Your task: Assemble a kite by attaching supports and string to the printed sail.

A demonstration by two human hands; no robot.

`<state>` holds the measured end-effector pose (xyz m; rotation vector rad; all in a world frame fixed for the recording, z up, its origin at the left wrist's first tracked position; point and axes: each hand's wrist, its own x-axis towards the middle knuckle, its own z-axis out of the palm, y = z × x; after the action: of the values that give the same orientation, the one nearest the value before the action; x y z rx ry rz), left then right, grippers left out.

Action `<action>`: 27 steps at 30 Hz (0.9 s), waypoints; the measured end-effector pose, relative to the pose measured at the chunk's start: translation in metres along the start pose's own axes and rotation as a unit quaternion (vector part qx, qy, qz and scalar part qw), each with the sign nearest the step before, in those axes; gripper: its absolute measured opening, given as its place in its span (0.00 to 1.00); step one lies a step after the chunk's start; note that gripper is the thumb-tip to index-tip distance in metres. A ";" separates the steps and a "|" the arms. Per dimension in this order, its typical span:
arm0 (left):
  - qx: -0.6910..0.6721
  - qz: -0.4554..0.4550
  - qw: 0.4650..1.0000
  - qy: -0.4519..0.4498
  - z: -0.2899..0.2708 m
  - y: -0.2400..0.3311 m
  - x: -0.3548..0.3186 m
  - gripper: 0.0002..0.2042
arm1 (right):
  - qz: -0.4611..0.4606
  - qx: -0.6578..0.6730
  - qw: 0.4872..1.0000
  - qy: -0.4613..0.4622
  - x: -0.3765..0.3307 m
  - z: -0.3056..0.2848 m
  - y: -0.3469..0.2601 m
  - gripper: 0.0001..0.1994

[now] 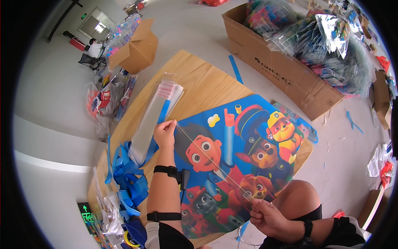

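A blue poster (286,178) with cartoon puppies and a child lies across the wooden table (199,79). Over its lower part stretches a sheet of clear plastic film (207,195), whose straight edge runs slantwise between my hands. My left hand (166,135) is closed in a pinch on the film's upper left end, beside the poster's edge. At the lower right, my right hand (267,216) pinches the other end of that edge, near my knee. Just left of my left hand lies a stack of clear plastic bags (151,120), with a blue strip on it.
Tangled blue strips (126,178) and a yellow tape roll (130,240) are at the table's left. A large cardboard box (282,70) of packed bags stands beyond the table, and another cardboard box (139,50) stands far left. Blue scraps (353,122) lie on the floor.
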<state>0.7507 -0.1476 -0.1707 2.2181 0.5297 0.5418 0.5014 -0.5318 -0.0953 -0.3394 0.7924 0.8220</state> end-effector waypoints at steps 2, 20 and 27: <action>-0.022 -0.014 1.000 -0.003 -0.002 -0.003 0.001 0.13 | 0.003 0.002 1.000 0.010 0.000 0.002 0.001 0.10; -0.045 -0.063 0.997 -0.003 0.006 0.001 0.005 0.08 | 0.008 -0.011 0.999 0.040 0.001 -0.006 0.001 0.05; -0.013 0.079 0.996 -0.027 -0.021 0.039 -0.027 0.10 | 0.024 0.003 0.996 0.090 -0.008 0.006 -0.005 0.05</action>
<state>0.7248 -0.1734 -0.1333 2.2543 0.3184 0.5642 0.5051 -0.5358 -0.0852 -0.3945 0.9747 0.8418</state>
